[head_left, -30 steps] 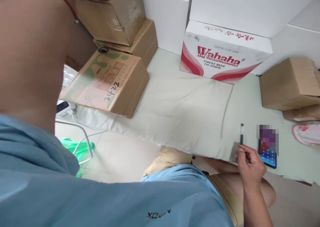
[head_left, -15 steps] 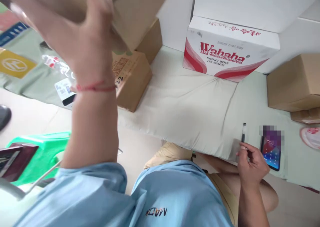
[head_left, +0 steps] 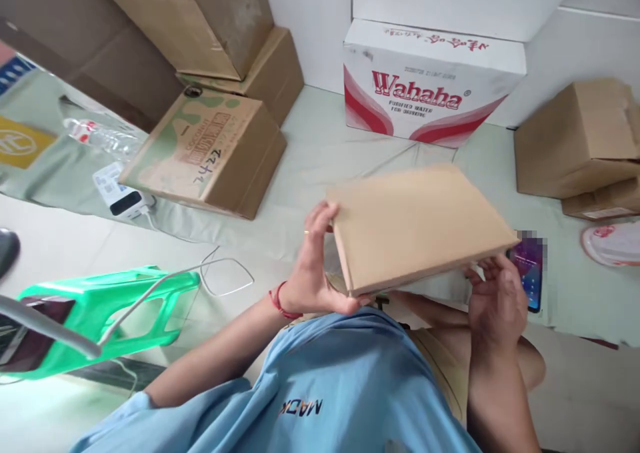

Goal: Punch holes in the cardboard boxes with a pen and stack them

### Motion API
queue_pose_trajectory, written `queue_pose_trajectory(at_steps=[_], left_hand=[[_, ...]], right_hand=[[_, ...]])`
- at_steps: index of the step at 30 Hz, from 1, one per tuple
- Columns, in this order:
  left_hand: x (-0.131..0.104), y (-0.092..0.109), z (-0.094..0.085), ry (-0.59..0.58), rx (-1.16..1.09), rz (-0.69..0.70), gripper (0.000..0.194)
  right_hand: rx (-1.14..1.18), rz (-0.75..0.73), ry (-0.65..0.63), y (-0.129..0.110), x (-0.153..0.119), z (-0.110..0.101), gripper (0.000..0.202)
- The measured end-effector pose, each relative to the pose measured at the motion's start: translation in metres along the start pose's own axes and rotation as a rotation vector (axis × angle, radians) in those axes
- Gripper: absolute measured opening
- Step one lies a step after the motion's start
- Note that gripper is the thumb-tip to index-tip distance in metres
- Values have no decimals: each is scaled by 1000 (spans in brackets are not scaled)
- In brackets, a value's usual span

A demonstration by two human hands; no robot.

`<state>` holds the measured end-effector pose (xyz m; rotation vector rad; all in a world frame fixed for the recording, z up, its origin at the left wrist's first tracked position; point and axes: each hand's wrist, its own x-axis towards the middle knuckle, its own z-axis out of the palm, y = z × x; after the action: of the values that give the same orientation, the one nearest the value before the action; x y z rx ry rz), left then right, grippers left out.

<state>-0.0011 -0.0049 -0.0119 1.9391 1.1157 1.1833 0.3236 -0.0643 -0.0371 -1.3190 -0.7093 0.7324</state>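
Observation:
A flat, plain cardboard box [head_left: 420, 223] is held tilted over the front edge of the covered table. My left hand [head_left: 315, 273], with a red string at the wrist, grips its left end, thumb at the near corner and fingers at the far one. At the box's near right corner is my right hand [head_left: 500, 300], its fingers curled against the lower edge. The fingertips there are partly hidden by the box. Just right of that hand lies a phone [head_left: 534, 286] with a lit screen, partly covered. No pen shows.
A printed coconut carton [head_left: 200, 146] stands at left, with more brown boxes [head_left: 200, 26] behind. A Wahaha water carton [head_left: 425, 100] is at the back, a brown box [head_left: 555, 140] at right. Beside a bottle [head_left: 100, 136] lies a white device [head_left: 120, 193]. A green stool [head_left: 110, 306] stands below.
My left hand has come down from the upper left and now holds the flat box in front of me. My right hand is at the box's corner; the pen beside it is out of sight.

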Motion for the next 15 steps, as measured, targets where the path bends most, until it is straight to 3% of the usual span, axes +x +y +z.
queue_pose_trajectory(at_steps=[3, 8, 12, 15], left_hand=[[-14, -21, 21, -241, -63, 96, 140], [-24, -35, 24, -378, -182, -24, 148], [-22, -28, 14, -337, -408, -209, 146], [-17, -16, 8, -230, -575, -287, 122]], right_hand=[[32, 8, -100, 3, -6, 6, 51], [-91, 27, -265, 4, -17, -6, 52], [-252, -17, -357, -4, -17, -19, 53], [-366, -39, -350, -12, -16, -18, 49]])
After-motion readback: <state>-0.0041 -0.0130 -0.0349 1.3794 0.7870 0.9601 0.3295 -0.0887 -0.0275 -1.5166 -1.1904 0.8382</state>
